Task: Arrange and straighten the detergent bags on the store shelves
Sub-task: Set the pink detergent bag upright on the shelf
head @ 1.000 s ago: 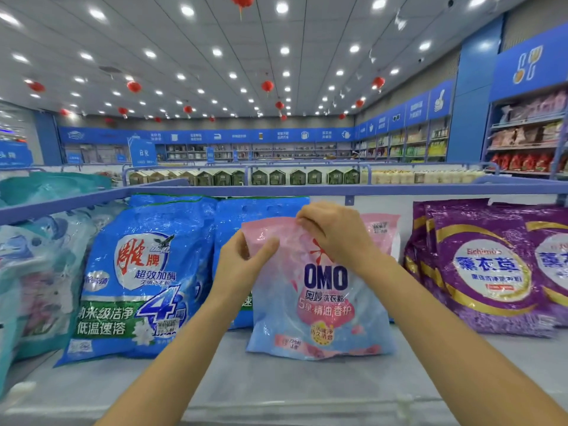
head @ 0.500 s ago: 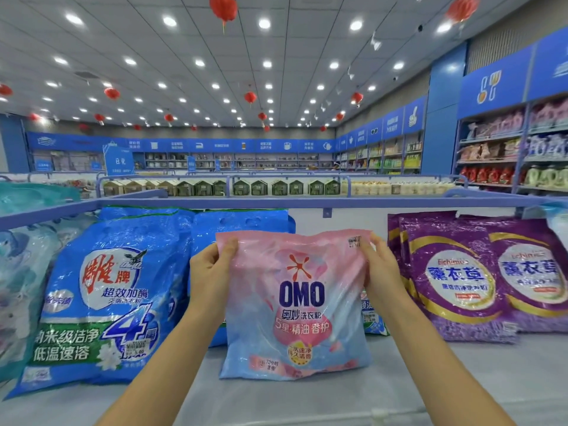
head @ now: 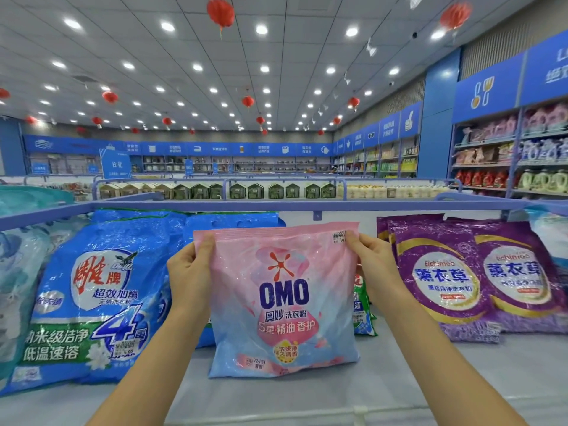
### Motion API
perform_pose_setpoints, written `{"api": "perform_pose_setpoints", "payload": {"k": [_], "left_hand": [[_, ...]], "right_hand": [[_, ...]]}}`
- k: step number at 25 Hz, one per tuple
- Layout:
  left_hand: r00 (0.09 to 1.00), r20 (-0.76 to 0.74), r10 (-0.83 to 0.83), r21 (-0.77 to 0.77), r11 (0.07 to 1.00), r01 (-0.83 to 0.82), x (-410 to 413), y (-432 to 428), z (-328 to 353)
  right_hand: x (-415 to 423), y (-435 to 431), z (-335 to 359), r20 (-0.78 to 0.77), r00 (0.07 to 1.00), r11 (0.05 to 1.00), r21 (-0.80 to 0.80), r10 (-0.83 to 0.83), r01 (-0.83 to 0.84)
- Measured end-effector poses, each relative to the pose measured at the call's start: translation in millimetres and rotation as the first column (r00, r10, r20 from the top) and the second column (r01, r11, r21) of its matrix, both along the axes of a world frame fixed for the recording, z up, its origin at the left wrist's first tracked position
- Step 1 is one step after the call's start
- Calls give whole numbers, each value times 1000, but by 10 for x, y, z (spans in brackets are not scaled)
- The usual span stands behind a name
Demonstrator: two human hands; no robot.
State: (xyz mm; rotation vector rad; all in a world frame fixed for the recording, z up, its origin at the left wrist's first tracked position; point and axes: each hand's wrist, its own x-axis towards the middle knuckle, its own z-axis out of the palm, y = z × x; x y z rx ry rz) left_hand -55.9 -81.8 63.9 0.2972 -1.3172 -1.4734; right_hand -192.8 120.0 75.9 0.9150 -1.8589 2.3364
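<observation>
On the grey shelf (head: 399, 382), between the big blue bag (head: 92, 302) and the purple bags (head: 445, 278), the pink detergent bag (head: 282, 302) stands on its bottom edge. Both hands have moved out from its top middle to the upper corners: the left hand (head: 190, 272) grips the left edge, the right hand (head: 375, 265) pinches the right corner. Its long axis runs up and down, with the label facing out and the top seam nearly level.
</observation>
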Motion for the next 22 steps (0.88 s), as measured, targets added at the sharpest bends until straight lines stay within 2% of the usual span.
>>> {"api": "perform_pose_setpoints", "payload": {"k": [4, 7, 10, 16, 18, 22], "left_hand": [[1000, 12, -19, 26, 999, 18, 37, 28, -18], [999, -19, -43, 30, 999, 43, 70, 82, -28], [998, -33, -45, 43, 998, 46, 76, 73, -64], [991, -30, -133, 83, 987, 135, 96, 142, -41], [967, 37, -252, 56, 967, 250, 119, 69, -152], [825, 350, -444, 42, 887, 459, 184, 40, -476]], "right_hand": [[70, 69, 31, 33, 996, 996, 25, 81, -82], [111, 39, -6, 81, 996, 995, -93, -30, 38], [151, 18, -28, 153, 986, 989, -121, -66, 85], [188, 187, -48, 31, 999, 999, -49, -14, 16], [207, 221, -66, 28, 999, 999, -52, -17, 18], [236, 198, -73, 42, 999, 998, -58, -16, 18]]}}
